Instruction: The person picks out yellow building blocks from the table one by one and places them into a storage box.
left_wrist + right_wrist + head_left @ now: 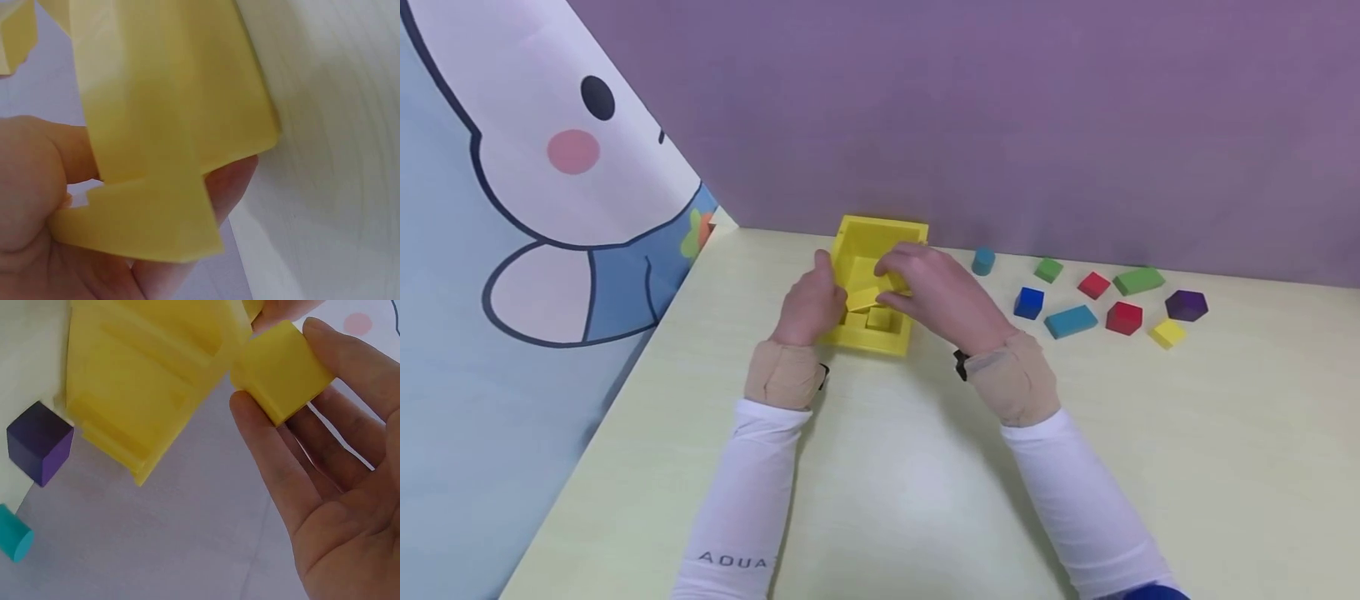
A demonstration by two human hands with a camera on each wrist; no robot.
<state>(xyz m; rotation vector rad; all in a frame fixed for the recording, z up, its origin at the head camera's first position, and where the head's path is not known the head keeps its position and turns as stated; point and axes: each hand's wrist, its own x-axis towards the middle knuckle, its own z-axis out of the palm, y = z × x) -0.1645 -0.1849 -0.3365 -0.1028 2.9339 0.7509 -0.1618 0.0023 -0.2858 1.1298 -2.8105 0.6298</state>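
One box [865, 342], one block [284, 369] between fingers [269, 447]

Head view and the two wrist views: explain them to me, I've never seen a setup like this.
There is no machine here: the left grip and the right grip are simply a person's bare hands. The head view comes from a camera worn on the head, looking forward and down. Each of the other two comes from a camera worn on one wrist, showing that hand's work up close.

On the pale table stands a yellow box with some yellow pieces inside. To its right in the head view lie nine loose coloured blocks.

The left grip holds the side of the box. The right grip pinches a yellow block, seen best in the right wrist view.
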